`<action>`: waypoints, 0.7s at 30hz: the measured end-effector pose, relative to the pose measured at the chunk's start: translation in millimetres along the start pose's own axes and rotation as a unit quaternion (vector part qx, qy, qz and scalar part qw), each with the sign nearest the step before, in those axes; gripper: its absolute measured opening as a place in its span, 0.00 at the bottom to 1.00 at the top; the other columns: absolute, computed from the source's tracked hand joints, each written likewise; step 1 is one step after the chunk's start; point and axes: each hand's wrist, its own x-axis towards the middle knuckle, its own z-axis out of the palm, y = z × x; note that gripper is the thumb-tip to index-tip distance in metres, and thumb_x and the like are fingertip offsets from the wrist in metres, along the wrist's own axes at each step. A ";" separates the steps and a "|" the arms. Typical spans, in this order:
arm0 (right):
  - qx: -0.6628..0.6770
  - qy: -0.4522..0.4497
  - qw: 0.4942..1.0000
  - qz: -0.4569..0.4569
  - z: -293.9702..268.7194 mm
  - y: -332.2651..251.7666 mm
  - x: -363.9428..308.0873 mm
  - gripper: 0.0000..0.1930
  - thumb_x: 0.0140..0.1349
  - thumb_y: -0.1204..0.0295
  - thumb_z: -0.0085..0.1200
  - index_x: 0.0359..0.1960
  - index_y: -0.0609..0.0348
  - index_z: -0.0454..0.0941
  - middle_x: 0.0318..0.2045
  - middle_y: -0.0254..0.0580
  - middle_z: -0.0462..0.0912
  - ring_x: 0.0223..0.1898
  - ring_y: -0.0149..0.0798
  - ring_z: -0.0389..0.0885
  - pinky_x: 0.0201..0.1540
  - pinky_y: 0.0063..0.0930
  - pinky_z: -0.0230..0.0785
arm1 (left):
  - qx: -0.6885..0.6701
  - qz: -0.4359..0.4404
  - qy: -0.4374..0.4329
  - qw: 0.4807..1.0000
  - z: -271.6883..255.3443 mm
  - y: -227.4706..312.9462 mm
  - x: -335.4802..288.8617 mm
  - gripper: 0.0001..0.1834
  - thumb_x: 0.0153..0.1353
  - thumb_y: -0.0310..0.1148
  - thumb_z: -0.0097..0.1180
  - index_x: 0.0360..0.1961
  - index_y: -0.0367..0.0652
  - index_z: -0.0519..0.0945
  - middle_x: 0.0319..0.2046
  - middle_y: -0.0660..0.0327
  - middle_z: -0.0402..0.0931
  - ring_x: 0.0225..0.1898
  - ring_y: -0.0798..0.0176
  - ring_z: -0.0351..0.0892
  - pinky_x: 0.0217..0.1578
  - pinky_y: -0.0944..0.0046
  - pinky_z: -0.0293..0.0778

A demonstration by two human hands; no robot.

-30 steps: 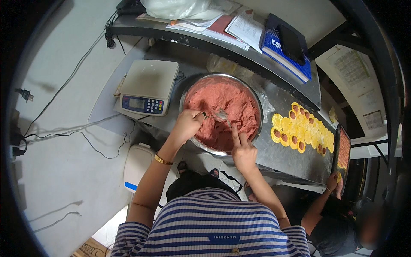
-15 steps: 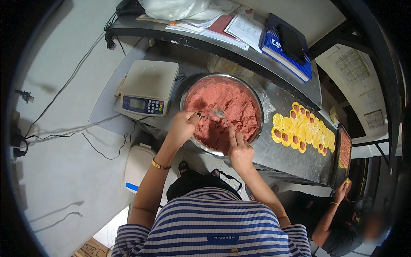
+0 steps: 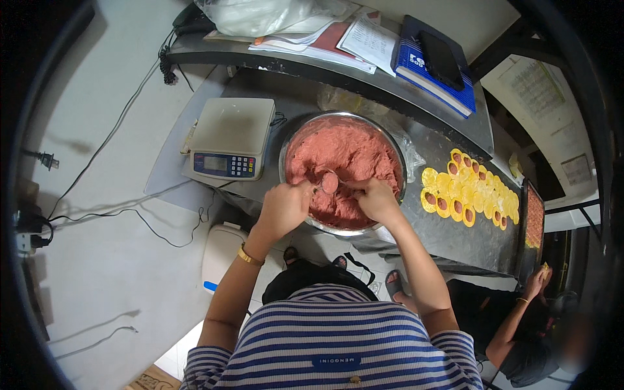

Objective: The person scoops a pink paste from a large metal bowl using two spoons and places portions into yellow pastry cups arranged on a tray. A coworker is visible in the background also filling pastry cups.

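Note:
A wide metal bowl (image 3: 404, 175) holds a large mass of pink minced meat (image 3: 344, 144). Over its near half, my left hand (image 3: 286, 205) and my right hand (image 3: 378, 200) face each other, both with fingers closed. Between them is a metal spoon (image 3: 323, 173) with a rounded lump of pink meat (image 3: 330, 182) in its bowl. My right fingers pinch a spoon handle from the right. My left fingers close on a slim metal piece, seemingly a second spoon, mostly hidden by the hand.
A digital scale (image 3: 233, 133) stands left of the bowl. To the right lie several yellow round wrappers (image 3: 481, 190), some topped with meat, beside a dark-rimmed tray (image 3: 534, 224) of filled pieces. A co-worker's hands (image 3: 538, 281) hold something yellow there. A shelf (image 3: 390, 84) runs behind.
My hands have come closer together and tilted over the bowl. A rounded lump of meat now shows in the spoon between them. The whole view has shifted slightly.

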 end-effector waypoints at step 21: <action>-0.201 0.238 0.950 -0.003 -33.7 -22.4 -35.7 0.11 0.42 0.75 0.52 0.30 0.59 0.79 0.23 0.52 0.80 0.24 0.50 0.80 0.27 0.41 0.73 | 0.031 -0.164 0.023 0.986 14.7 -23.6 6.2 0.13 0.58 0.35 0.45 0.24 0.38 0.76 0.20 0.44 0.74 0.27 0.39 0.76 0.29 0.47 0.72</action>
